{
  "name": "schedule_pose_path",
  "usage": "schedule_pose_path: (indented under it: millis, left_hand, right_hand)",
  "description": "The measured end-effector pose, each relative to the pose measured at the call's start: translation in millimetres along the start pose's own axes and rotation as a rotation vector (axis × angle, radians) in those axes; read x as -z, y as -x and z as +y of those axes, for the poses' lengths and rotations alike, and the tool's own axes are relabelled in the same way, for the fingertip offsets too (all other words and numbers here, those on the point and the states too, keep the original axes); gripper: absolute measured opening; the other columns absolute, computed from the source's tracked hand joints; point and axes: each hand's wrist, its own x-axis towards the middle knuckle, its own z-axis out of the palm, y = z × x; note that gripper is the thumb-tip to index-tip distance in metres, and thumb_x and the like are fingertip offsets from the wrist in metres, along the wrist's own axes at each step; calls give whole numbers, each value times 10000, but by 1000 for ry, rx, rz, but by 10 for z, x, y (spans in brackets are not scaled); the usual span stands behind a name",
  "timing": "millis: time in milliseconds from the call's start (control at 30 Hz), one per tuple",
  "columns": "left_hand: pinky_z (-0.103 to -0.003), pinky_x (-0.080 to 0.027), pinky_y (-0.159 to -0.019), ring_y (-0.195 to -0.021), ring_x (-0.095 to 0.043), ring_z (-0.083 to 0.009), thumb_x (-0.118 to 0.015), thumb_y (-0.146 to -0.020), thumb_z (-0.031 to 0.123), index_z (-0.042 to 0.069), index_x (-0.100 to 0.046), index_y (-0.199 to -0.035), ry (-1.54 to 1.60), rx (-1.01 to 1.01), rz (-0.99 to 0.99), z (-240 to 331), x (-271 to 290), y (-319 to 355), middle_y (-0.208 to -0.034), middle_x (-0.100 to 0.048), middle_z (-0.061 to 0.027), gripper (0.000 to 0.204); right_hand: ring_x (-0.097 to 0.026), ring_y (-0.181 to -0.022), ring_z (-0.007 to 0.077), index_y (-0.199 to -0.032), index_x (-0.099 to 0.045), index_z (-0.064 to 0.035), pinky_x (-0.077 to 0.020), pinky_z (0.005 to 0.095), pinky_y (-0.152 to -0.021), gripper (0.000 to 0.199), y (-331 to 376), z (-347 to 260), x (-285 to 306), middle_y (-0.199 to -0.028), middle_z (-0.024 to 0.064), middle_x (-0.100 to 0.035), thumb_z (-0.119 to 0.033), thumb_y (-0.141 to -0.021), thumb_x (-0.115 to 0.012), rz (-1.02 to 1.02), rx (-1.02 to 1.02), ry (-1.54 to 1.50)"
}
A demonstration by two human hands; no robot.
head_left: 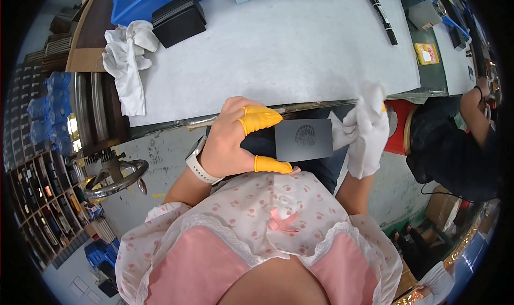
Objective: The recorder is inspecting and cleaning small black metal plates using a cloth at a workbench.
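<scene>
Head view, item one: dark grey card, flat and rectangular, with a pale round emblem on its upper face. I log it below the table edge, in front of the torso, between the two hands.

Item two: left hand, bare but for orange finger cots. Fingers narrow, pinching the card's left short edge; one cot sits above it, another below.

Item three: right hand in a white glove, closed on a white cloth that touches the card's right short edge.

Orientation: the long axis runs fingertip to fingertip, left to right, with a slight tilt; the emblem face looks up at the camera.

Handling note, my judgement: I keep the pinch on the rim only, away from the emblem, and wipe along the long axis with light pressure so the card does not pivot between the cots.
</scene>
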Motion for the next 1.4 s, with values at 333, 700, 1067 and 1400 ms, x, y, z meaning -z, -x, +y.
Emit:
schedule_pose_path:
  millis: [333,700,1067,1400]
  left_hand:
    - [-414,-481,-934,-983,-689,-304,-1030,-567,400,48,-729,-1112,-131,-20,83,4,5,-89,-1073,-734,-82,715]
    - [-540,-385,-1155,-1275,-585,-368,-892,-736,438,-64,-440,-1520,-258,74,14,181,-411,-59,-1378,-643,-189,1035]
    - [-520,-303,-1216,-1305,-592,-337,-844,-796,212,21,-341,-1596,-83,123,-82,155,-347,-110,-1444,-623,-170,965]
    - [-455,-252,-1234,-1463,-505,-301,-929,-734,263,36,-154,-1674,6,140,-230,191,-317,-160,-1457,-637,-178,1239]
  right_hand:
    - [-584,-858,168,-1325,-503,1,-575,390,-986,793,381,235,-111,-984,41,-565,-96,-690,-969,-310,792,523]
    - [-668,-870,87,-1189,-673,0,-559,254,-800,359,582,-74,-575,-1039,12,-718,42,-866,-825,-100,-146,-179]
    - [-630,-820,84,-1191,-630,-43,-535,265,-735,354,408,-7,-555,-1064,-1,-653,64,-892,-787,24,-52,-416]
    - [-633,-1044,106,-1366,-550,-2,-528,271,-922,639,300,25,-375,-1119,20,-649,-18,-821,-883,-163,341,141]
